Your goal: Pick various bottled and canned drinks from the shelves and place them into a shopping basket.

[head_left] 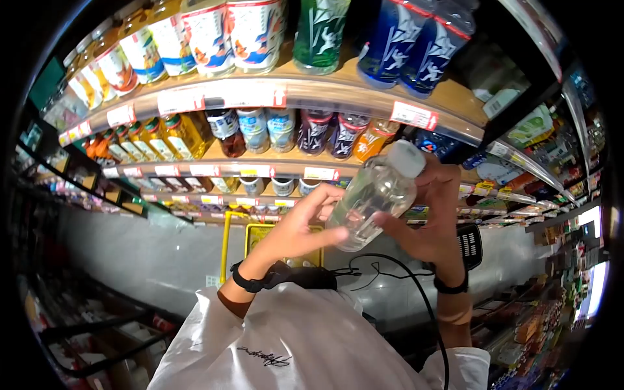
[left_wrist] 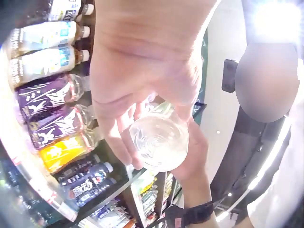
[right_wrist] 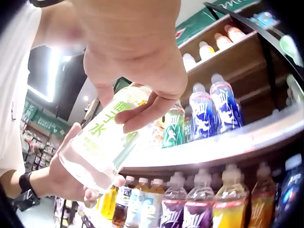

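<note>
Holding one clear bottle [head_left: 374,195] up in the air with both hands, in front of the drink shelves [head_left: 292,94]. Gripping the lower end with the left hand [head_left: 296,227], fingers curling round the bottom, thumb pressing the side. Wrapping the right hand [head_left: 435,214] round the upper part, just below the white cap [head_left: 406,158], with fingers curling round the far side. Tilting the bottle, cap pointing up and to the right, bottom pointing down and to the left. Showing a pale green label [right_wrist: 111,126] on the bottle in the right wrist view, with the right fingers [right_wrist: 142,114] lying across it and the left hand [right_wrist: 71,183] cupping the bottom. Showing the round clear bottom [left_wrist: 159,140] in the left wrist view, sitting between the two hands, both touching it. Wearing a black band [head_left: 250,283] on the left wrist and a white sleeve [head_left: 286,344] near the camera. Standing behind the bottle, rows of purple bottles [head_left: 328,133], an orange bottle [head_left: 374,140] and yellow bottles [head_left: 162,136] on the middle shelf. Standing on the top shelf, a green bottle [head_left: 318,32] and blue bottles [head_left: 416,42]. Hanging along the shelf edges, white price tags [head_left: 413,115]. Sitting low behind the hands, a yellow basket frame [head_left: 231,240].
</note>
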`<state>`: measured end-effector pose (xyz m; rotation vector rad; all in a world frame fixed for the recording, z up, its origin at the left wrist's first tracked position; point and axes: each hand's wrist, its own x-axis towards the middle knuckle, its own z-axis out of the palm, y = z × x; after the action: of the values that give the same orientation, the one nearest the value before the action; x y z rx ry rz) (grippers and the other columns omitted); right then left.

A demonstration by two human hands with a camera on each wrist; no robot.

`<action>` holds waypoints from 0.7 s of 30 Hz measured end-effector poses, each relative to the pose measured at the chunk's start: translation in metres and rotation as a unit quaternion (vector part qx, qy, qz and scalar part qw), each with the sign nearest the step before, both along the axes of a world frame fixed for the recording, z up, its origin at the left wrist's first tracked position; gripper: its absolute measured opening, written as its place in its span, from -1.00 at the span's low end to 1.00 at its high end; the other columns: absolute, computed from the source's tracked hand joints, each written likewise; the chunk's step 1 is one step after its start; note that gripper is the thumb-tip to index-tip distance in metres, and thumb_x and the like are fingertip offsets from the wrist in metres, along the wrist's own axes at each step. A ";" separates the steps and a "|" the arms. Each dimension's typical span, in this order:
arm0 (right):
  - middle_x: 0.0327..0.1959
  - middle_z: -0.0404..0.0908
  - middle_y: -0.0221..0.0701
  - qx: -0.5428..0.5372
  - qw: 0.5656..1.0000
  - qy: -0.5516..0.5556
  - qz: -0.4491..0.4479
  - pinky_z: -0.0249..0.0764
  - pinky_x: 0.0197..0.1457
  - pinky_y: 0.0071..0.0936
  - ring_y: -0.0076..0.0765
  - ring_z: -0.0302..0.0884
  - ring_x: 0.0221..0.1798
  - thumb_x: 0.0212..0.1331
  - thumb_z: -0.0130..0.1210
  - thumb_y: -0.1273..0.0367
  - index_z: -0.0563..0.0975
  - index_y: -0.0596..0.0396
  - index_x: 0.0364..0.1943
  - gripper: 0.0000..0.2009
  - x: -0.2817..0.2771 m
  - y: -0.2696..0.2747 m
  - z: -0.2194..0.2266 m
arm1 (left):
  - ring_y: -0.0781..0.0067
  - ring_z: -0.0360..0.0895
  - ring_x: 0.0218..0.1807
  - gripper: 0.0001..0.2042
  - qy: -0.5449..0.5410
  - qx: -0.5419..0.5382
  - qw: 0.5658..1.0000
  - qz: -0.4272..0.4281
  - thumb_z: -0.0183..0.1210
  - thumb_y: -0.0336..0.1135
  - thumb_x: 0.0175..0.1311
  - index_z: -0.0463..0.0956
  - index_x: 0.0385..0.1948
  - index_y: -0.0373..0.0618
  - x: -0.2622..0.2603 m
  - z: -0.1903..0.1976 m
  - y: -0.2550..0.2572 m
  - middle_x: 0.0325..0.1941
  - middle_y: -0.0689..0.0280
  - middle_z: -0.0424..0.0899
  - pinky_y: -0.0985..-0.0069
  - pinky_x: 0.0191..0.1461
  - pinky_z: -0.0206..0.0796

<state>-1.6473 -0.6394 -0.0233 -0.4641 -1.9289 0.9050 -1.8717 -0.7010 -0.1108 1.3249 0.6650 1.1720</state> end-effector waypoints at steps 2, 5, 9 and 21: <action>0.27 0.33 -0.18 -0.031 0.999 -0.036 -0.002 0.64 -0.30 -0.59 -0.40 0.68 -0.02 0.04 0.49 0.50 0.24 0.10 0.16 -0.32 -0.006 -0.001 -0.016 | 0.53 0.55 0.18 -0.55 0.010 -0.003 0.999 0.041 0.32 -0.43 0.37 0.36 0.23 -0.20 -0.006 -0.021 -0.004 0.17 0.31 0.57 0.50 0.28 0.32; 0.28 0.36 -0.21 -0.141 0.984 -0.103 0.033 0.62 -0.27 -0.61 -0.44 0.66 0.02 0.07 0.49 0.46 0.22 0.09 0.32 -0.23 -0.015 0.008 -0.031 | 0.61 0.50 0.17 -0.54 -0.002 -0.056 0.998 0.038 0.31 -0.44 0.36 0.38 0.25 -0.21 -0.024 -0.053 -0.018 0.14 0.35 0.56 0.54 0.16 0.30; 0.28 0.48 -0.37 -0.273 0.927 -0.224 0.129 0.56 -0.21 -0.68 -0.62 0.59 0.04 0.05 0.53 0.37 0.36 0.01 0.38 -0.23 -0.028 0.027 -0.063 | 0.60 0.46 0.08 -0.46 -0.025 -0.081 0.994 0.072 0.36 -0.39 0.31 0.39 0.31 -0.22 -0.044 -0.095 -0.037 0.11 0.38 0.57 0.56 0.13 0.27; 0.24 0.56 -0.36 -0.608 0.595 -0.394 0.348 0.70 0.02 -0.45 -0.45 0.56 0.15 0.30 0.30 0.34 0.31 0.14 0.47 -0.33 -0.092 0.033 -0.325 | 0.29 0.52 0.21 -0.50 0.111 -0.230 0.955 0.150 0.40 -0.36 0.26 0.47 0.23 -0.19 -0.069 -0.297 -0.140 0.12 0.20 0.59 0.33 0.32 0.33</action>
<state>-1.7391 -0.6067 -0.3480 -1.0234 -1.8929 3.0135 -1.9409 -0.8407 -0.4081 0.9822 1.2569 1.0257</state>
